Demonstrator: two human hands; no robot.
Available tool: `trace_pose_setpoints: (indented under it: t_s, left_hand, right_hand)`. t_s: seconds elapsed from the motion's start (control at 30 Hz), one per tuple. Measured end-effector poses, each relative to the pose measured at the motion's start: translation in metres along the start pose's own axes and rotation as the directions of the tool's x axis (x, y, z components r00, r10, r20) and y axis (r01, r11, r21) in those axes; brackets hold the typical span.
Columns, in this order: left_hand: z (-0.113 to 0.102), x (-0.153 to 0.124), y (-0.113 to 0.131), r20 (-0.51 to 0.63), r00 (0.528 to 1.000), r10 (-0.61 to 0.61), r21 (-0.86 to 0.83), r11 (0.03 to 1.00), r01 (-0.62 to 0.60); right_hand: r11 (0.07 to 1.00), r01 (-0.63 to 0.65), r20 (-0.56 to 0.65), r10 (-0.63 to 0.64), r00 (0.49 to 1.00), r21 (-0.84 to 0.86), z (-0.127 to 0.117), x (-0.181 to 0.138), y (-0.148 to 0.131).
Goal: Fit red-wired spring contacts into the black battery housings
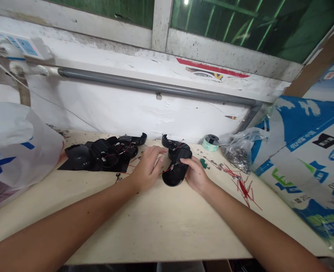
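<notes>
In the head view, the left hand [148, 170] and right hand [195, 174] grip, fingers curled, a black plastic oval housing with red wires [176, 173], nearer the far edge of a cream workbench [155, 226] than its near edge. Black plastic shells [104, 155] lie just left; thin red wire snippets [243, 189] lie right.

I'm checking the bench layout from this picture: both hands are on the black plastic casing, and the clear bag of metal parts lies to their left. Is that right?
Not quite: the head view shows the clear bag of metal parts to the right of the hands, not the left. The left hand and right hand are on the black plastic casing, as you said.
</notes>
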State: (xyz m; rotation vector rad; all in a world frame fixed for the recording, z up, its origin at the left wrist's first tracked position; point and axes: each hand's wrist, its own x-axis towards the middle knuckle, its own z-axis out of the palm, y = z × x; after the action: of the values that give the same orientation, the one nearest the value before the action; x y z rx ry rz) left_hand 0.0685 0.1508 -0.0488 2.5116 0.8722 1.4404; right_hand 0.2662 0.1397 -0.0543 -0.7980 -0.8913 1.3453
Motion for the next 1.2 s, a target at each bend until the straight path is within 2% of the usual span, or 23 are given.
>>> trace_pose_setpoints:
  t_s: [0.13, 0.23, 0.33, 0.6, 0.8, 0.9, 1.0, 1.1, 1.2]
  left_hand:
    - [-0.002, 0.001, -0.015, -0.027, 0.996, -0.087, 0.252, 0.963, 0.091]
    - [-0.004, 0.000, -0.023, 0.068, 0.979, -0.193, 0.460, 0.876, 0.141]
    - [-0.003, -0.001, -0.024, 0.131, 0.959, -0.252, 0.574, 0.807, 0.134]
    - [-0.005, 0.002, -0.021, 0.215, 0.939, -0.269, 0.588, 0.803, 0.096]
    - [-0.007, 0.004, -0.015, 0.249, 0.924, -0.291, 0.575, 0.812, 0.101]
    - [-0.005, 0.004, -0.012, 0.263, 0.912, -0.314, 0.588, 0.802, 0.106]
    - [-0.004, 0.004, -0.013, 0.261, 0.917, -0.302, 0.599, 0.795, 0.091]
    - [-0.004, 0.003, -0.012, 0.264, 0.921, -0.287, 0.602, 0.795, 0.076]
    - [-0.005, 0.003, -0.010, 0.258, 0.920, -0.296, 0.590, 0.802, 0.092]
  right_hand:
    - [0.993, -0.019, 0.049, 0.025, 0.998, -0.119, -0.003, 0.001, 0.001]
    - [0.972, -0.025, 0.117, 0.054, 0.992, -0.233, -0.007, 0.003, 0.004]
    - [0.958, -0.031, 0.170, 0.083, 0.982, -0.283, -0.008, 0.004, 0.006]
    - [0.959, -0.027, 0.156, 0.074, 0.985, -0.284, -0.004, 0.002, 0.004]
    - [0.895, 0.037, 0.159, 0.038, 0.987, -0.445, -0.008, 0.003, 0.007]
    - [0.764, 0.173, 0.174, -0.081, 0.981, -0.622, -0.009, 0.002, 0.005]
    - [0.540, 0.283, 0.240, -0.151, 0.959, -0.793, -0.007, -0.002, 0.001]
    - [0.313, 0.306, 0.279, -0.127, 0.952, -0.899, -0.005, -0.007, -0.005]
    - [0.150, 0.263, 0.251, -0.097, 0.963, -0.953, -0.003, -0.011, -0.009]
